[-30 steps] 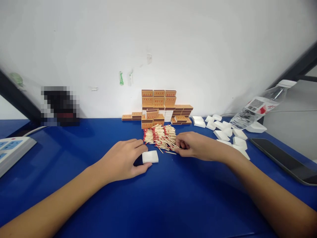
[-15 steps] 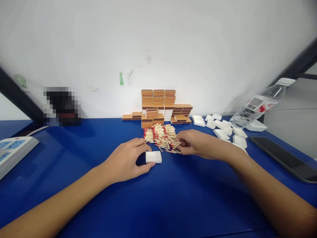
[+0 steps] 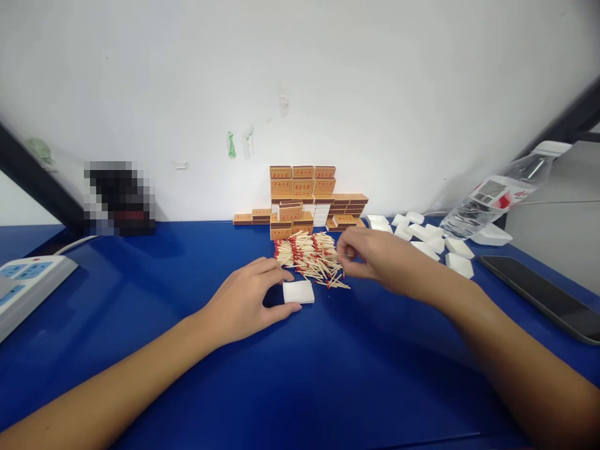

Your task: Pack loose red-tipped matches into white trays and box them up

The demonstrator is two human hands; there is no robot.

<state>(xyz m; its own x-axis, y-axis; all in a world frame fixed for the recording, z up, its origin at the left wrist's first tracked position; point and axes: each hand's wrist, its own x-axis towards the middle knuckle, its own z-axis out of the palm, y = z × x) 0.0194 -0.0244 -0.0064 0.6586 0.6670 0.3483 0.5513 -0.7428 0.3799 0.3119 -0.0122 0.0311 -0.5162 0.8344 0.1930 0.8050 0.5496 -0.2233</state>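
My left hand curls around a small white matchbox tray lying on the blue tabletop. Its thumb is at the near side and the fingers at the far side. Beyond the tray spreads a loose pile of red-tipped matches. At the right edge of that pile my right hand is closed in a pinch, with a thin matchstick showing at its fingertips; how many it holds is hidden. Behind the pile, stacked orange-brown matchboxes stand against the wall.
Several white trays lie scattered on the right. A clear plastic bottle leans behind them, and a dark phone lies in front. On the left are a power strip and a blurred-out dark object.
My right hand has lifted slightly and drawn back from the matches, its fingers pinched closer together. My left hand and the tray have shifted a little to the right.
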